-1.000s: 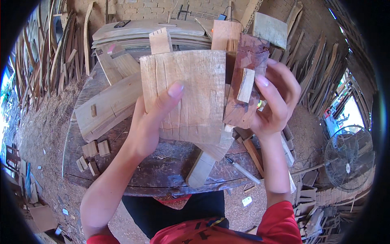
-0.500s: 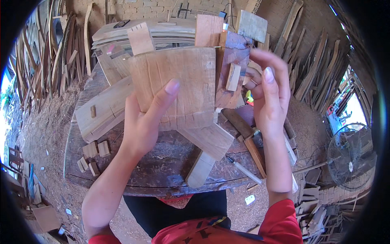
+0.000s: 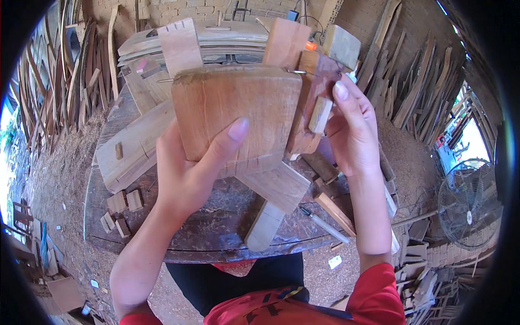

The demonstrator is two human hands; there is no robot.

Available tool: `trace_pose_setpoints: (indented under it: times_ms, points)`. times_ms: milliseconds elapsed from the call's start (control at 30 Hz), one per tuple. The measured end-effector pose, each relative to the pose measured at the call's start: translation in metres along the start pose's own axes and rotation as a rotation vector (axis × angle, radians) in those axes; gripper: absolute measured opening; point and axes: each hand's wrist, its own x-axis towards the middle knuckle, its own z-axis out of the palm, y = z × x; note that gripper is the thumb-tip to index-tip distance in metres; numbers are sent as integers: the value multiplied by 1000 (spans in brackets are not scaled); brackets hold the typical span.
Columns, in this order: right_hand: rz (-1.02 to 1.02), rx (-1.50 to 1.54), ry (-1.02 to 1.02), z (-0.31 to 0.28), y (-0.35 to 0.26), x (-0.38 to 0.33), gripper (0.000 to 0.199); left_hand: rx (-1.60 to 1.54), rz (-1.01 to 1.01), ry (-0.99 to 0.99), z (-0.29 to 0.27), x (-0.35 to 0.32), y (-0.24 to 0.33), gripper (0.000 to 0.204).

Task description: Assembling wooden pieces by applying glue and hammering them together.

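Note:
My left hand [image 3: 189, 168] is closed on a broad, slightly curved wooden board [image 3: 238, 103], its thumb across the face. A thin metal pin or nail sticks out near each upper corner. Against the right side of this board is a dark stained plank [image 3: 314, 89] with a small pale wooden block [image 3: 320, 115] on it. My right hand [image 3: 355, 122] wraps round the plank's right edge, thumb uppermost, its other fingers partly hidden. Beyond rise a pinkish board [image 3: 287, 43], a greyish block [image 3: 341, 47] and, further left, another pale board [image 3: 180, 46]; their joints are hidden.
On the dark worktable [image 3: 189, 233] lie several small wood blocks [image 3: 116, 201], a wide plank [image 3: 135, 143], crossed offcuts [image 3: 265, 225], a chisel-like tool [image 3: 325, 225] and a wooden handle [image 3: 336, 214]. A standing fan [image 3: 468, 206] is at right; timber leans on the walls.
The held board has tilted, showing more of its top edge, and the dark plank leans further right. My right hand's fingers have closed in from spread to round the plank's edge.

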Motion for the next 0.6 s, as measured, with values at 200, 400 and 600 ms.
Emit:
trace_pose_setpoints:
  times_ms: [200, 400, 600]
  points:
    - [-186, -155, -46, -1, -11, 0, 30, 57, 132, -23, -5, -2, 5, 42]
    - [-179, -310, -105, -12, -26, -2, 32, 135, 245, -41, -6, 0, -2, 47]
    - [-93, -274, -118, -16, -22, 0, 31, 327, 432, -7, -11, 4, -4, 49]
